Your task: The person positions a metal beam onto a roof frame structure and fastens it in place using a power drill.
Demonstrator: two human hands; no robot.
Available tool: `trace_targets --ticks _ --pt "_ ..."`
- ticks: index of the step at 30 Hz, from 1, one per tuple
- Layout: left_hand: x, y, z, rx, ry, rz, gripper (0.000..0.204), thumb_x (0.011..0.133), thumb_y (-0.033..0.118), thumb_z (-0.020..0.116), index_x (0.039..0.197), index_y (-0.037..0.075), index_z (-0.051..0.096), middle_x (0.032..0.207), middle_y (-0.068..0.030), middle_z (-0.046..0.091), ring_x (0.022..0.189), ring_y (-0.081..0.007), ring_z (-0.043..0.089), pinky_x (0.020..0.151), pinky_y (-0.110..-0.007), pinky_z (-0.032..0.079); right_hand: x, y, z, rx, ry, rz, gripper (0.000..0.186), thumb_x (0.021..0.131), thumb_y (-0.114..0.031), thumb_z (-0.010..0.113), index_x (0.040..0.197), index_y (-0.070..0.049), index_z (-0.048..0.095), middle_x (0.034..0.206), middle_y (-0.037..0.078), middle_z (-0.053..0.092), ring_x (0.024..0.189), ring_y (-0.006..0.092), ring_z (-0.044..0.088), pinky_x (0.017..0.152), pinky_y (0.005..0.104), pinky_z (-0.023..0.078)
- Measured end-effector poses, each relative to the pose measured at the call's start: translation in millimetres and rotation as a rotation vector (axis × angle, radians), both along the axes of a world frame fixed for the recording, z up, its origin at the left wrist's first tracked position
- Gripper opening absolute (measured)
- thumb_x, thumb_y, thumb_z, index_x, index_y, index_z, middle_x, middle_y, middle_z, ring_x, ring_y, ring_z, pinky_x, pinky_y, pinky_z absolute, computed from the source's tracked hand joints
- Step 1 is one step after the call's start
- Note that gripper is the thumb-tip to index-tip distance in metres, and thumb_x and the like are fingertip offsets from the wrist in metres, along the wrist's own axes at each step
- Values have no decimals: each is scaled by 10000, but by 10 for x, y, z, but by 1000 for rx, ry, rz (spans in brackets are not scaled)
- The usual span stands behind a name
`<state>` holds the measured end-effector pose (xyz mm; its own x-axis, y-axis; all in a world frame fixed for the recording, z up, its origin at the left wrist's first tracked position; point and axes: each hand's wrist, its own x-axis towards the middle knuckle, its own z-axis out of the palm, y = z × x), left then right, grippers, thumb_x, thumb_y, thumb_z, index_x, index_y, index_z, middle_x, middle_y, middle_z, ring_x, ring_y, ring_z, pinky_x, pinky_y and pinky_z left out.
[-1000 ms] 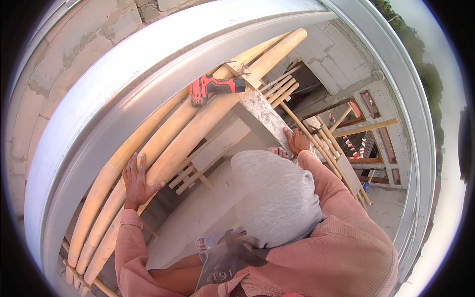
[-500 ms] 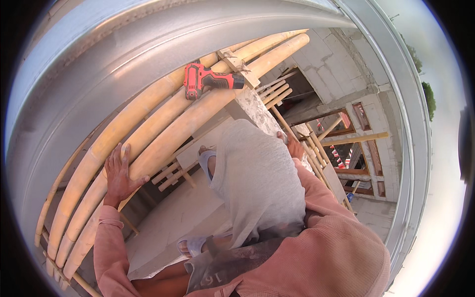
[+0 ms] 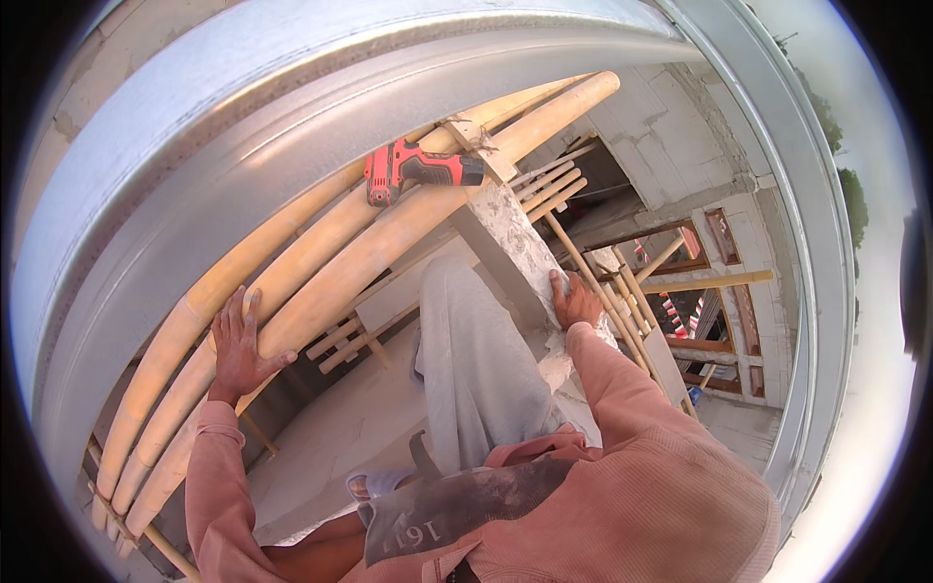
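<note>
Poles (image 3: 364, 251) under splayed left grip (image 3: 238, 355), right grip (image 3: 580, 302) against concrete (image 3: 513, 230)

One red-black power tool (image 3: 391, 175), three thick poles (image 3: 350, 265), one crosswise wooden block (image 3: 483, 153).

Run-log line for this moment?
left hand: spread on yellow poles | right hand: on rough concrete ledge | red-black power tool: on poles

The person's 2 bare hands are set well apart. The bare left hand (image 3: 238, 348) lies palm down and unclenched, 4 fingers pointing forward, thumb stretched out rightward; its forearm, in a faded pink fabric sleeve (image 3: 216, 476), rises from below. The ribbed pink right sleeve (image 3: 632, 389) reaches diagonally forward to the bare right hand (image 3: 578, 303), fingers partly hidden.
</note>
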<state>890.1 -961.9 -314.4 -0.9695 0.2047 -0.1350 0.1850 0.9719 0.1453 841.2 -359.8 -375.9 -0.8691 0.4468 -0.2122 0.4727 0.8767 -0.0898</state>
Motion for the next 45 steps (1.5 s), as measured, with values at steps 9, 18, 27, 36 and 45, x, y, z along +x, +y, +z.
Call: trace_targets --ticks 9,18,27,36,45 --pt "-117 -11 86 -22 -102 36 1272 716 807 727 1643 102 217 1670 -227 196 1529 -447 198 1232 -586 163 -44 20 -25 17 78 42 620 1012 -670 409 1274 -171 666 1255 143 715 1098 417 677 971 500 505" --pt "-459 -240 -177 268 -193 175 911 973 642 577 1565 -9 338 1475 -330 488 1413 -456 450 1168 -505 366 61 -125 37 -22 42 38 690 1021 -678 368 1329 -130 654 1248 155 720 1137 372 682 988 484 507" --pt "-640 -20 -29 164 -229 200 928 975 671 547 1482 -93 412 1361 -361 578 1283 -494 558 1088 -514 442 -94 150 -1 -56 -46 62 697 1043 -684 296 1170 -86 631 1206 191 714 1127 397 667 945 501 507" --pt "-649 27 197 112 -354 239 954 953 722 529 1452 -85 423 1336 -361 592 1286 -480 565 1066 -534 460 -316 144 135 -154 -351 110 571 1049 -570 405 1277 -88 609 1251 194 678 1190 352 643 994 478 502" --pt "-671 -177 -66 112 -288 189 998 953 732 527 1499 -90 376 1330 -376 592 1277 -478 581 1072 -518 465 -1266 -938 1285 18 -319 623 508 1055 -442 524 1414 -87 583 1314 192 636 1254 306 616 1041 454 500"
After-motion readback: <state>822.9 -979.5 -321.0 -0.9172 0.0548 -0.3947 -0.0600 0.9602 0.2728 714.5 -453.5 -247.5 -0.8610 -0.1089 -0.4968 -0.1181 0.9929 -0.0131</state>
